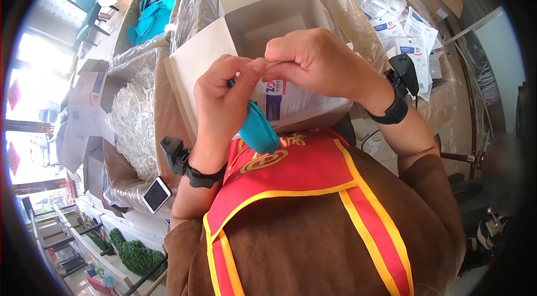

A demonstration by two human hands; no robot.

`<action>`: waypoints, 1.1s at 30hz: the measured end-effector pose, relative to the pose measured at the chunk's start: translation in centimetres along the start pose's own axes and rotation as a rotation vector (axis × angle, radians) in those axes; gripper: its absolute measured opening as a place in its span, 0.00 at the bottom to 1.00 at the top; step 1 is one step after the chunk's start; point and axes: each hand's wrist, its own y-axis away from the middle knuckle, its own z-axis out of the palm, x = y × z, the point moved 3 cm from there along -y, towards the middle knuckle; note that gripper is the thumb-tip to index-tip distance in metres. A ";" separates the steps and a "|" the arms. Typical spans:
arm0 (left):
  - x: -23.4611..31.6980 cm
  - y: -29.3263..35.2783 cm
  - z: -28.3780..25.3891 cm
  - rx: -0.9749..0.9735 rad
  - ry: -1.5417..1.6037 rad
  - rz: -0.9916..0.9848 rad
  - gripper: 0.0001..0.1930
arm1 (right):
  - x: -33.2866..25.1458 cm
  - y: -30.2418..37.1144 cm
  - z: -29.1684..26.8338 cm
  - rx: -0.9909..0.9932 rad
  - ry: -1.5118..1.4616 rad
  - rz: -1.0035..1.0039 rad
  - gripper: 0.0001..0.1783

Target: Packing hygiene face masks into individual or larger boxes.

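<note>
My left hand [224,92] is closed round a teal folded cloth piece [260,130], which hangs below its fingers in front of my apron. Its thumb and fingertips meet those of my right hand [321,64]. The right hand is closed in a pinch; a thin pale edge shows between the fingertips, too small to name. Behind and below the hands is a white printed surface [305,104] with blue and pink marks, at the near side of an open cardboard box [201,52]. Whether it is a packet or part of the box I cannot tell.
A bin at the far left holds teal cloth pieces [152,16]. Nearer, a plastic-lined bin holds white stringy bands [134,122], with a phone [156,195] at its near edge. On the right, another lined bin holds white printed packets [411,33].
</note>
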 end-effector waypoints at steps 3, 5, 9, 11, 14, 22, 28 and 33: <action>-0.4 0.1 0.1 0.043 0.351 -0.272 0.08 | -1.5 -0.1 0.2 0.109 0.210 -0.168 0.06; -1.3 -0.4 -0.2 0.099 0.478 -0.377 0.09 | -2.7 0.1 0.5 0.158 0.320 -0.229 0.06; -4.8 -1.3 -0.8 0.183 0.621 -0.433 0.11 | -5.2 1.5 1.0 0.152 0.445 -0.430 0.09; -7.4 -1.8 -2.0 0.238 0.515 -0.387 0.11 | -6.3 2.1 0.0 0.138 0.403 -0.412 0.10; -10.7 -2.1 -4.5 0.313 0.432 -0.492 0.10 | -6.9 2.6 -1.1 0.206 0.359 -0.409 0.09; 0.0 -0.2 -2.7 -0.137 0.436 -0.214 0.06 | -3.5 1.8 -2.9 0.161 0.072 -0.192 0.09; 0.7 0.5 -1.2 -0.166 0.100 0.016 0.04 | -1.7 1.3 -1.5 0.103 0.096 -0.127 0.09; 2.5 0.5 -0.3 -0.145 -0.182 0.123 0.06 | -1.3 1.3 -0.5 0.048 0.142 -0.114 0.07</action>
